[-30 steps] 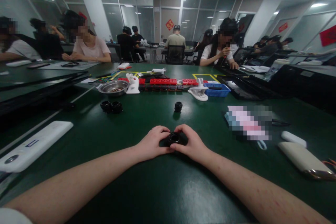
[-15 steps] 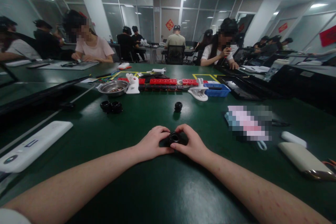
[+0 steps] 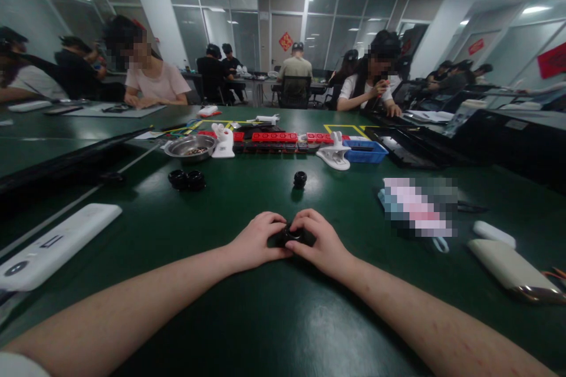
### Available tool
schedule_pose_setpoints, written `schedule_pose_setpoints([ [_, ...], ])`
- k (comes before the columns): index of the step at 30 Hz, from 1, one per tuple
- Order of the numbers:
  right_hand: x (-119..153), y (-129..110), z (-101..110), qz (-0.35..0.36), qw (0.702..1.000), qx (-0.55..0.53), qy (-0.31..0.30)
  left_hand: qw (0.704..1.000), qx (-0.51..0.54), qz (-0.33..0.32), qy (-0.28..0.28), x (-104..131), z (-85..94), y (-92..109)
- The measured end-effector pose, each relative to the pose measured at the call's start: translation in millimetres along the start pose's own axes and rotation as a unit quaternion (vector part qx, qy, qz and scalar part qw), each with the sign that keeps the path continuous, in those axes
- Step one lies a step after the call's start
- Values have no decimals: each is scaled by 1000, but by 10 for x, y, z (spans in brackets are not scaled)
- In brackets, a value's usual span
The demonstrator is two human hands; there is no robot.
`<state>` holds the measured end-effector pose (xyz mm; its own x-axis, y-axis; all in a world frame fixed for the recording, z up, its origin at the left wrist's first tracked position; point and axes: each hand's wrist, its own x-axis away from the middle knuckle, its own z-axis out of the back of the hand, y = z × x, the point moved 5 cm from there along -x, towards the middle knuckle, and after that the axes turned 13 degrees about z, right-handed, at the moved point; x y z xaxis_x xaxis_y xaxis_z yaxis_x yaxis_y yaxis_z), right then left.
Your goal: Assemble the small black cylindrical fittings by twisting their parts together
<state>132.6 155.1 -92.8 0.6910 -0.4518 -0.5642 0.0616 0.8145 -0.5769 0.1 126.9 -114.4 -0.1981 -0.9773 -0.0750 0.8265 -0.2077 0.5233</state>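
A: Where is the black fitting (image 3: pixel 295 235) under your hands?

B: It is on or just over the green desk (image 3: pixel 283 318), close in front of you, its round opening facing up. Your fingers hide its base, so I can't tell whether it bears on the surface.

A: And how do you have it?

B: Between both hands. Your left grip (image 3: pixel 256 240) curves round its left side, thumb nearest you, fingers on the far side. Your right grip (image 3: pixel 325 244) closes on the other side, with a finger at the far rim and the thumb at the near one.

A: How would you expect it to handle?

B: Probably light and stiff — it looks like hard plastic, though you can't be sure from the surface alone. The sheen suggests it may slide a little under dry fingertips. Nothing about it looks fragile.

A: Where should you take hold, then?

B: Low on the outer wall, thumb against fingers, so the opening stays uncovered. The single black piece (image 3: pixel 299 180) beyond your hands and the black pair (image 3: pixel 187 180) to its left look similarly rounded — you'd likely do best taking those by their sides too.
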Motion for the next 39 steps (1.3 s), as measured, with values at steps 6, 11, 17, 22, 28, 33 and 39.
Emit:
schedule_pose_setpoints([
  [6,18,-21,-7,14,999,-44,-18,1000,2,-3,1,-3,6,-12],
  [11,22,6,14,4,1000,25,16,1000,4,0,0,-11,-1,-13],
  [17,-3,-89,37,48,998,25,-9,1000,6,-4,3,-5,-7,-15],
  [22,-13,-123,58,48,999,7,-16,1000,1,-6,5,-10,-14,-23],
  [28,-5,-65,15,25,997,67,-7,1000,1,-6,5,-9,-2,-7],
  [33,-18,-126,21,54,997,41,-24,1000,-2,-7,7,-8,-9,-20],
  [39,-14,-91,15,24,994,106,-6,1000,-3,-3,-1,-4,-8,-13],
])
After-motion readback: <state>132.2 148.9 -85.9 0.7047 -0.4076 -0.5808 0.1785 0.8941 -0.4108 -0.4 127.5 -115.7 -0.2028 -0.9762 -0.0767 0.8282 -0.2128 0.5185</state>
